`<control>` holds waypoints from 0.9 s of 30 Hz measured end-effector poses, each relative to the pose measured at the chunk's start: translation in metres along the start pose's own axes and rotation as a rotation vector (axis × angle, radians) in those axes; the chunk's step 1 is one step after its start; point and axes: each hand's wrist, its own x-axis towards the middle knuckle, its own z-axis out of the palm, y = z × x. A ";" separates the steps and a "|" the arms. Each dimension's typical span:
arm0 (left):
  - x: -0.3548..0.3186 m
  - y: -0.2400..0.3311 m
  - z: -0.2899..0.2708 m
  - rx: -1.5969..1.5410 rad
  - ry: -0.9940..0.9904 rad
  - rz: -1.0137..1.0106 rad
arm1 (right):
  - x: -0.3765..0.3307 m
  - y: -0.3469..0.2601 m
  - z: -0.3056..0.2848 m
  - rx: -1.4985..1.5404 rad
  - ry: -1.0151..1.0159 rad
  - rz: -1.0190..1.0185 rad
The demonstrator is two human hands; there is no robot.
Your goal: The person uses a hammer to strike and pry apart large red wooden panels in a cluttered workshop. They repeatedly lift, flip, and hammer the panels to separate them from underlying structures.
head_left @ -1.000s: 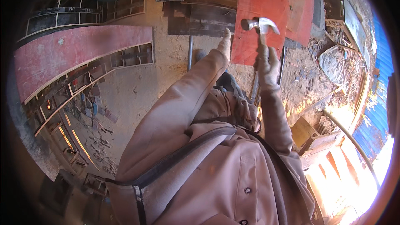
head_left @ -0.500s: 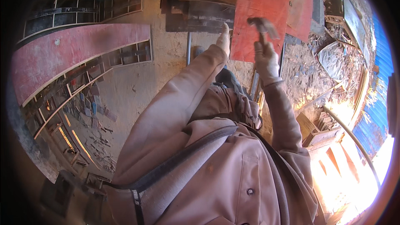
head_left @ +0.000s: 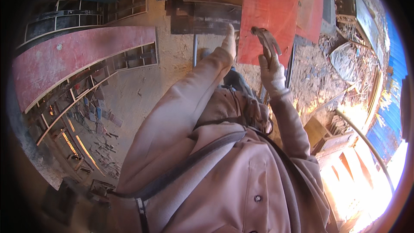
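Note:
My right hand, in a pale work glove, is closed around the handle of a claw hammer. The hammer is raised over the lower part of a red panel, with a slight blur on it. My left hand, also gloved, is beside the panel's left edge, seen from its side with a digit stretched straight away from me. Its other fingers are mostly hidden, and nothing shows in it. Whether it touches the panel I cannot tell.
Dark boards lie left of the red panel. A long reddish panel on a slatted frame stands at left, with scattered offcuts below. Wood debris and a blue corrugated sheet are at right.
The hammer has turned in my right hand, and that hand has come slightly toward me. My left hand has barely shifted.

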 end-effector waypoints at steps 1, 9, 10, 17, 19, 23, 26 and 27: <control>-0.010 0.013 0.012 0.005 0.006 0.019 | 0.000 0.008 0.004 -0.133 -0.070 0.028; 0.001 0.003 0.007 0.102 0.044 -0.006 | -0.012 0.051 0.032 -0.143 0.022 0.105; 0.034 -0.006 -0.026 0.035 -0.044 0.002 | 0.003 0.049 0.039 -0.235 -0.031 0.104; 0.050 -0.014 -0.026 -0.219 0.100 0.022 | -0.043 0.036 -0.015 0.522 0.081 0.529; 0.054 -0.011 -0.025 -0.244 0.165 -0.033 | -0.046 0.035 -0.029 0.818 0.180 0.630; 0.048 -0.009 -0.012 -0.189 0.124 -0.078 | -0.047 0.075 -0.032 1.547 0.447 0.745; 0.044 -0.013 -0.014 -0.122 0.143 -0.038 | -0.044 0.101 -0.022 1.941 0.578 0.726; 0.047 -0.014 -0.009 -0.094 0.160 -0.027 | -0.040 0.106 -0.016 2.043 0.585 0.701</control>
